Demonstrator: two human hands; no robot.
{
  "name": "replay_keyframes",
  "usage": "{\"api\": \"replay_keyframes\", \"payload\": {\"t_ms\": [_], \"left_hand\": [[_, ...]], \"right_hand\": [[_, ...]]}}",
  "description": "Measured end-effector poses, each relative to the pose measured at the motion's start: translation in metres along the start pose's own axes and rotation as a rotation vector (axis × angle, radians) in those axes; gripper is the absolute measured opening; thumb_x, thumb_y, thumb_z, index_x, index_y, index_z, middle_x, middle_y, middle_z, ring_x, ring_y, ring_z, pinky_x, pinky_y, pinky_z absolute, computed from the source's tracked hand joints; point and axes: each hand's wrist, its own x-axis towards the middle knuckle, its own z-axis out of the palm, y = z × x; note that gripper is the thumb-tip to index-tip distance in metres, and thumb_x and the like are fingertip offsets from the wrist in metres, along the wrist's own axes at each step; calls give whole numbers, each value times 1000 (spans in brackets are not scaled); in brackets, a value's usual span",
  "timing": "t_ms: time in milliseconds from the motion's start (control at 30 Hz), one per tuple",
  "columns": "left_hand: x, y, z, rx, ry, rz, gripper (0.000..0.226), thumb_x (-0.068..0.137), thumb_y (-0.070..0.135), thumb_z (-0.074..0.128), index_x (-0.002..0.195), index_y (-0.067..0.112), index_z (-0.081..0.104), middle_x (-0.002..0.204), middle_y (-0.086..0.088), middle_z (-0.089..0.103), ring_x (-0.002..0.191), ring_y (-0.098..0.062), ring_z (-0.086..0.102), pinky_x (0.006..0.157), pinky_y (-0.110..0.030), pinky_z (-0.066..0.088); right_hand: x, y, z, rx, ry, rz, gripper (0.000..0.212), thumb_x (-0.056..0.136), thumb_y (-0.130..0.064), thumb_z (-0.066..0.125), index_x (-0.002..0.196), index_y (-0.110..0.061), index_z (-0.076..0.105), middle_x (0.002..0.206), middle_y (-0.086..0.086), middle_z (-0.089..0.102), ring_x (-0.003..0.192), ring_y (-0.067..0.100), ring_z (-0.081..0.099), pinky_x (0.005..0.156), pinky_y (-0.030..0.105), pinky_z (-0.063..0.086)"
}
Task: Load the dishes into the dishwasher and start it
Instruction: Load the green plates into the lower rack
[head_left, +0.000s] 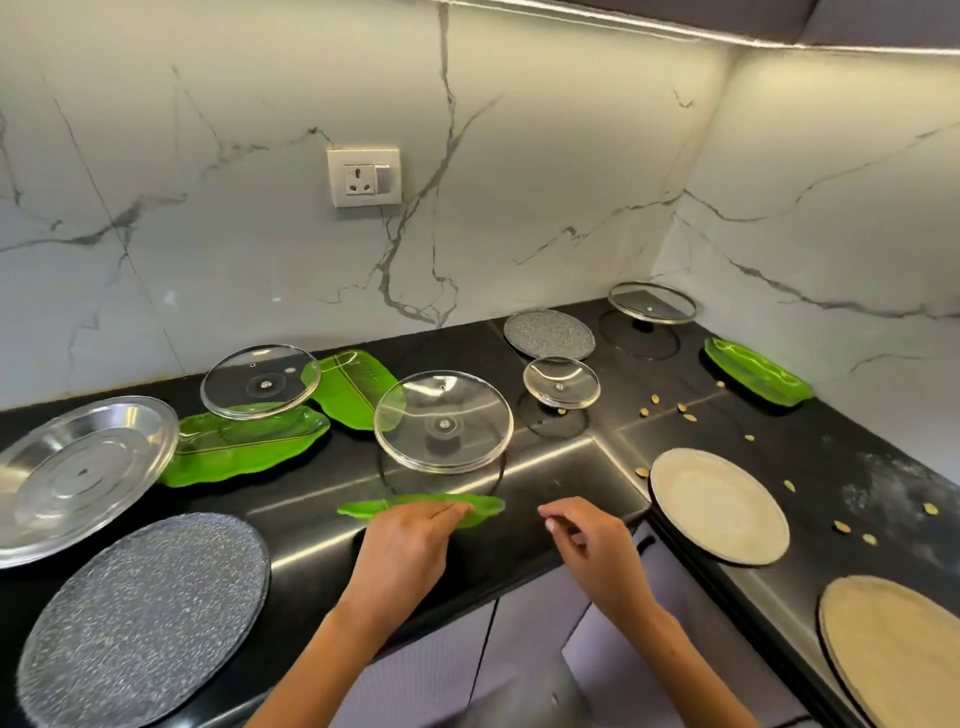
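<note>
Bare black counter (571, 467) lies between glass lid (443, 421) and beige plate (719, 505); seeds (670, 408), probably, beyond.

Home kitchen corner; black countertop (545, 467), marble-look backsplash (519, 182), wall socket (363, 178), scattered plates and lids

left hand (410, 540) gripping green leaf plate (488, 506), black counter (311, 545)

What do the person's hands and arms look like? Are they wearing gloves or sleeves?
No gloves: the left hand and right hand are both bare. The forearms are bare too, with no sleeves showing as far as the picture reaches. I see no rings, watch or bracelets.
</note>
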Motion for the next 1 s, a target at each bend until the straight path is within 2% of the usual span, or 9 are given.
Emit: {"api": "replay_keyframes", "payload": {"t_ms": [200, 267, 367, 533, 633, 733, 833, 900, 1000], "left_hand": [[51, 83, -13, -568, -78, 0, 25, 76, 11, 70, 96, 26, 74, 98, 27, 67, 81, 5, 66, 71, -17, 52], [65, 117, 0, -757, -185, -23, 28, 77, 7, 74, 95, 28, 76, 89, 34, 65, 80, 9, 65, 74, -12, 50], [74, 171, 23, -957, -370, -10, 39, 75, 0, 76, 86, 37, 72, 75, 28, 68, 74, 8, 64, 72, -16, 52], [56, 281, 62, -1173, -659, 198, 39, 72, -10, 73, 93, 23, 69, 67, 26, 66, 72, 12, 62, 68, -9, 48], [26, 346, 77, -1253, -856, 263, 38, 72, -15, 70, 102, 8, 66, 68, 21, 68, 69, 10, 61, 66, -9, 48], [-23, 416, 82, -1378, -1077, 248, 29, 72, -17, 67, 100, -9, 67, 77, 4, 72, 72, -1, 65, 68, -15, 51], [-76, 474, 81, -1505, -1245, 176, 27, 67, -4, 71, 93, 1, 72, 87, -7, 73, 79, -10, 67, 72, -20, 52], [-116, 509, 83, -1474, -1273, 241, 26, 73, -7, 67, 96, 4, 72, 87, -4, 73, 80, -8, 66, 73, -19, 51], [-171, 546, 101, -1319, -1248, 408, 26, 81, -12, 62, 104, -2, 69, 77, 18, 71, 76, 8, 62, 72, -9, 47]], "right_hand": [[-73, -11, -72, -64, 209, 144, 27, 81, -8, 55, 101, -23, 65, 96, -10, 67, 83, 7, 65, 70, 18, 52], [-113, -15, -102, -89, 308, 247, 34, 80, -7, 51, 103, -30, 61, 97, -11, 67, 83, 4, 64, 69, 17, 51], [-180, -19, -137, -122, 444, 416, 37, 77, -14, 43, 106, -28, 62, 98, -10, 66, 78, 8, 64, 65, 30, 53], [-314, -36, -171, -154, 632, 752, 44, 76, -17, 56, 115, -36, 53, 116, -11, 60, 103, 0, 57, 79, 16, 48], [-393, -57, -183, -165, 719, 895, 51, 73, -27, 68, 121, -26, 49, 120, -11, 57, 110, -7, 50, 90, 13, 41], [-472, -91, -195, -171, 856, 1037, 51, 68, -43, 70, 113, -25, 52, 102, -15, 64, 95, -3, 58, 82, 13, 44], [-555, -119, -204, -222, 933, 1147, 57, 71, -68, 60, 99, -18, 60, 82, -2, 66, 75, 16, 61, 67, 29, 47], [-606, -141, -206, -269, 925, 1209, 52, 72, -61, 64, 88, -12, 61, 74, -3, 63, 68, 12, 57, 62, 31, 44], [-662, -168, -202, -364, 880, 1365, 30, 67, -35, 75, 76, -21, 49, 60, -18, 50, 58, -4, 44, 55, 14, 32]]}}
